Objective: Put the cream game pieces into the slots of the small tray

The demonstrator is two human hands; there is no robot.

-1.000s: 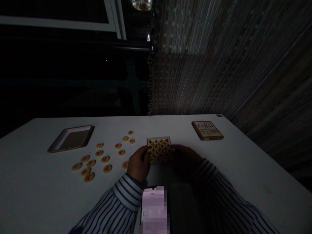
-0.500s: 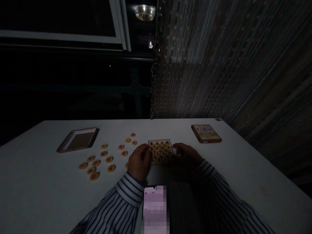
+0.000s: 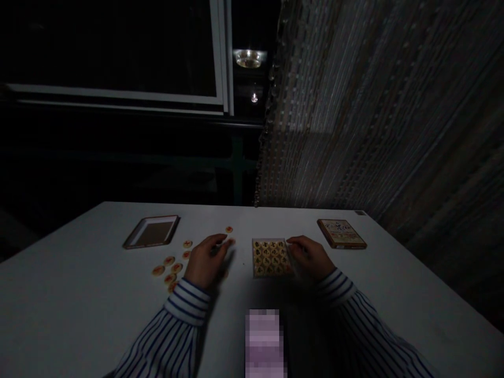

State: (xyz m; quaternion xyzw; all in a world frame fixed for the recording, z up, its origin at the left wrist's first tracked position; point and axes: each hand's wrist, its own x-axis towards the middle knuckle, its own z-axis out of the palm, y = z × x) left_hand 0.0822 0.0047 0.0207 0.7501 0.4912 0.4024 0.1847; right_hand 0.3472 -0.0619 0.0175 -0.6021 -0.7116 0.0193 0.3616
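Note:
My left hand [image 3: 207, 261] reaches over round wooden Chinese chess pieces, with its fingers spread and a gap between thumb and forefinger. One piece [image 3: 231, 241] lies right at its fingertips; whether they touch is hard to tell. Under and behind the hand, other pieces are partly hidden. A small open box [image 3: 255, 275] stands in the middle, filled with rows of dark-lettered chess pieces [image 3: 271, 257]. My right hand [image 3: 312, 257] has its fingers curled at the box's right edge, gripping it. Several red-lettered pieces [image 3: 169, 261] lie loose to the left.
An open tray-like lid [image 3: 134, 239] lies at the back left of the white table [image 3: 98, 315]. At the back right is a flat printed box [image 3: 342, 233]. A lit phone [image 3: 263, 341] is close in front of me. Behind hang a bead curtain [image 3: 334, 105] and a dark window.
My left hand has left the small box and moved left over the loose pieces, its fingers opening. My right hand stays at the box's right edge. The view has tilted up and shifted left.

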